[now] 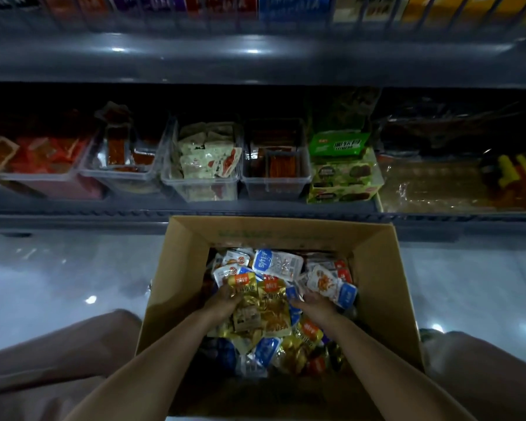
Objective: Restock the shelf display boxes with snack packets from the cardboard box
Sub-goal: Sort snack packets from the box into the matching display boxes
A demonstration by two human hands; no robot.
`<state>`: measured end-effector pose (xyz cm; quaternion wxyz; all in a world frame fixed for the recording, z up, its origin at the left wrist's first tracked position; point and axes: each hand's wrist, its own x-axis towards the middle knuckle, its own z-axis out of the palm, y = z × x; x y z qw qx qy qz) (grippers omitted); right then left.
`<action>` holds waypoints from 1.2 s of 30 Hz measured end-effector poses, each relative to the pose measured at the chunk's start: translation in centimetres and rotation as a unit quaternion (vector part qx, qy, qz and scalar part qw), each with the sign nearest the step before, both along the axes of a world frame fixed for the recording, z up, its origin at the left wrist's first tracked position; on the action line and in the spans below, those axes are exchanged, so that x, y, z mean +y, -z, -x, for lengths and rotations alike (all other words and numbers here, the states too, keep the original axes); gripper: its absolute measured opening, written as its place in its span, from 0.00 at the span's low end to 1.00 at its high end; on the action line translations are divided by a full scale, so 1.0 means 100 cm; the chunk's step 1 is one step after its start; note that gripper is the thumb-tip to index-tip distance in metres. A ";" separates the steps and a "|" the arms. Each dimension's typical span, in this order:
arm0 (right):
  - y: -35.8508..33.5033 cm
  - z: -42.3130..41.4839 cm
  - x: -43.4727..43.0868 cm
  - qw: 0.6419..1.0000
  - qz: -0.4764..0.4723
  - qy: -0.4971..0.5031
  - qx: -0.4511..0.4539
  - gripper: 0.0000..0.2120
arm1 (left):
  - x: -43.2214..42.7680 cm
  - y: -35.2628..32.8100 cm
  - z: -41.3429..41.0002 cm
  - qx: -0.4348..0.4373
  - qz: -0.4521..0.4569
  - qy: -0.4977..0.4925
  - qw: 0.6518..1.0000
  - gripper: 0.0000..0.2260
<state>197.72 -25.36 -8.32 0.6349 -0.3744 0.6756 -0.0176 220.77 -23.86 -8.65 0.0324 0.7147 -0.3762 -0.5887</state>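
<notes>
An open cardboard box (374, 287) stands on the floor in front of me, filled with several gold, blue and white snack packets. Both hands reach down into it. My left hand (222, 300) grips the left side of a bunch of gold packets (266, 308). My right hand (315, 303) closes on packets at the bunch's right side, beside white-and-blue packets (331, 284). On the low shelf behind stand clear display boxes: one with pale green-white packets (205, 162), one with dark red sticks (275, 168), one with red strips (119, 161).
A green carton display (342, 174) sits right of the clear boxes, with wrapped goods (456, 183) further right. Red packets (43, 159) fill a bin at the left. The shelf edge (255, 214) runs just behind the box. My knees flank the box on the glossy floor (58, 278).
</notes>
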 end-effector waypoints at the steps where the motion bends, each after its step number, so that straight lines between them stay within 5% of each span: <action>1: 0.005 0.002 0.005 1.000 -0.007 0.007 0.021 0.22 | 0.003 0.009 0.001 0.003 -0.018 -0.016 1.000 0.26; 3: 0.018 0.011 0.018 0.998 -0.029 0.003 0.050 0.15 | 0.008 0.007 0.008 0.011 -0.051 -0.032 0.998 0.33; 14: 0.032 0.034 0.041 0.996 -0.056 -0.061 0.023 0.27 | 0.010 0.013 0.031 0.035 -0.038 -0.110 0.993 0.32; 22: 0.003 0.055 -0.013 0.997 0.021 -0.066 -0.039 0.07 | 0.006 0.012 0.041 0.087 -0.071 -0.206 0.972 0.18; 29: 0.028 -0.002 -0.008 0.997 -0.021 0.069 -0.020 0.30 | 0.004 0.003 0.043 0.090 -0.075 -0.215 0.969 0.06; 33: 0.062 -0.017 0.015 0.996 0.004 0.093 -0.019 0.17 | 0.003 0.004 0.048 0.097 -0.076 -0.211 0.970 0.02; 36: 0.059 -0.028 0.018 0.977 -0.004 0.210 -0.027 0.08 | 0.001 0.007 0.053 0.099 -0.081 -0.192 0.973 0.07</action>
